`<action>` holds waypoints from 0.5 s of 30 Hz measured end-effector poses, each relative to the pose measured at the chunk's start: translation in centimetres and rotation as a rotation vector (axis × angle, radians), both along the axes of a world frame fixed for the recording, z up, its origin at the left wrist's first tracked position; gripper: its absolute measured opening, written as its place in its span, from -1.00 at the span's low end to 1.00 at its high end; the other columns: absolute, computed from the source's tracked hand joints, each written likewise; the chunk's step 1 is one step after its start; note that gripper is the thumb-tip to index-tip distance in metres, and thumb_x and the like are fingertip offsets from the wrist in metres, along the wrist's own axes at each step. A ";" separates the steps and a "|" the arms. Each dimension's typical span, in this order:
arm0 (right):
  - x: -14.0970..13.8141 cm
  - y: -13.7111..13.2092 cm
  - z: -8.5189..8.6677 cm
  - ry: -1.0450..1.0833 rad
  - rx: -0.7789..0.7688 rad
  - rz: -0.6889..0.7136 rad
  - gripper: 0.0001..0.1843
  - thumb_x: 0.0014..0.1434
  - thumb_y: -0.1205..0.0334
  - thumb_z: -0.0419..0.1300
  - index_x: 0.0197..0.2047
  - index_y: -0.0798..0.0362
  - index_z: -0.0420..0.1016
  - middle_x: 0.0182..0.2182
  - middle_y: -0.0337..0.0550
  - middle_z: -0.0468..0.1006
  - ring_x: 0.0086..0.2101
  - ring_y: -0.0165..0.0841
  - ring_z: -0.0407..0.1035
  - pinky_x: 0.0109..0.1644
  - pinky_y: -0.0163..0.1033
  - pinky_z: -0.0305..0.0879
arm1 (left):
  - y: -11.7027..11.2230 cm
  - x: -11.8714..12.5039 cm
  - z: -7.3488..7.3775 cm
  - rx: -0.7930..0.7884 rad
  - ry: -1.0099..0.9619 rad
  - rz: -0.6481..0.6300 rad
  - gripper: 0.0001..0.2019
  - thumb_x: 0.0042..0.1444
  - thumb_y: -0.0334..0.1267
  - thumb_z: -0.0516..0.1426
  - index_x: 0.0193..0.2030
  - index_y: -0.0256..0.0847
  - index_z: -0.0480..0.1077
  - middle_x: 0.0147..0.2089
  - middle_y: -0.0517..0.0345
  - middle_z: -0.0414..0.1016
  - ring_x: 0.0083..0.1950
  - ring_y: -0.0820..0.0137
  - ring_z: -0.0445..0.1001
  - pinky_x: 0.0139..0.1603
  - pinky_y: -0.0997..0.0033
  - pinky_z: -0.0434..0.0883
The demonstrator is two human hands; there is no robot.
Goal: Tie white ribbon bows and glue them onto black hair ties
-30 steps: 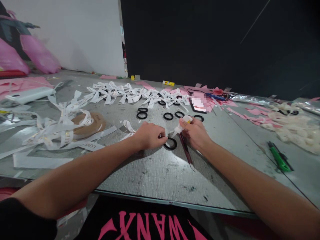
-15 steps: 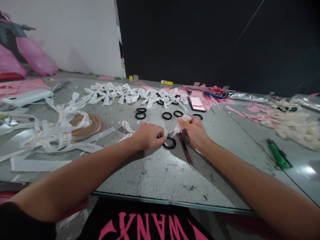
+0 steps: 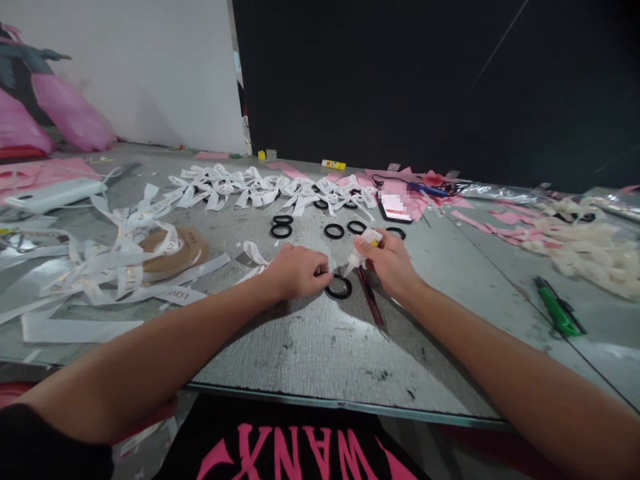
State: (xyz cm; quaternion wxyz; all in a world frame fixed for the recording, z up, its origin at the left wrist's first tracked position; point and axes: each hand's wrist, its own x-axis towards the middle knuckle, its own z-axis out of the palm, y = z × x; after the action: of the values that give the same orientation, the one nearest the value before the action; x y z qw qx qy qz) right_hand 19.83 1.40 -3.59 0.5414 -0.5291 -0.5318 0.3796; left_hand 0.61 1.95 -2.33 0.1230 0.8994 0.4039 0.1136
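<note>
My right hand (image 3: pixel 393 261) is closed round a small white glue bottle (image 3: pixel 367 243), its nozzle tilted down at the rim of a black ring (image 3: pixel 340 295). That ring lies flat on the table, and the fingertips of my left hand (image 3: pixel 299 272) pinch its left edge. Dark red tweezers (image 3: pixel 370 300) rest just right of the ring, beneath the bottle. Behind my left hand is a white ribbon bow (image 3: pixel 255 255), partly covered by it. Farther back lie more black rings (image 3: pixel 333 231), some single and two overlapping (image 3: pixel 281 231).
White printed ribbon bows (image 3: pixel 250 187) line the back. A ribbon roll (image 3: pixel 175 252) with loose strips lies left. A phone (image 3: pixel 396 205), a green cutter (image 3: pixel 557 307) and cream fabric pieces (image 3: pixel 600 250) are to the right. The table's front edge (image 3: pixel 340 405) runs before me.
Almost nothing differs. Both hands keep their places at the ring, and the bottle's nozzle stays over its rim with at most a tiny shift.
</note>
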 end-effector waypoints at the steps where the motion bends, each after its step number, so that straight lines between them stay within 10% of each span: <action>1: 0.1 0.0 0.0 -0.018 0.007 0.010 -0.62 -0.06 -0.03 0.35 -0.50 0.01 0.27 -0.59 -0.35 0.23 -0.58 -0.48 0.08 -0.56 -0.31 -0.02 | 0.0 0.0 0.0 0.000 0.002 0.000 -0.77 0.12 -0.14 0.07 -0.38 -0.18 0.49 -0.42 0.12 0.55 -0.38 0.35 0.39 -0.28 0.30 0.15; 15: 0.8 -0.4 1.0 -0.194 0.131 0.005 -0.64 0.00 0.01 0.34 -0.51 0.01 0.26 -0.61 -0.34 0.20 -0.57 -0.47 0.06 -0.54 -0.28 -0.04 | -0.2 0.1 0.3 -0.011 0.015 0.009 -0.78 0.10 -0.17 0.06 -0.38 -0.20 0.48 -0.42 0.12 0.53 -0.40 0.38 0.37 -0.31 0.33 0.14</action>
State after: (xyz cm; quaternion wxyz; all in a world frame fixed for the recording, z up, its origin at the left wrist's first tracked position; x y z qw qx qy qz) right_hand 20.63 1.01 -2.55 0.5199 -0.5256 -0.6066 0.2924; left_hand 0.68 1.76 -2.02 0.1243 0.8977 0.4094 0.1054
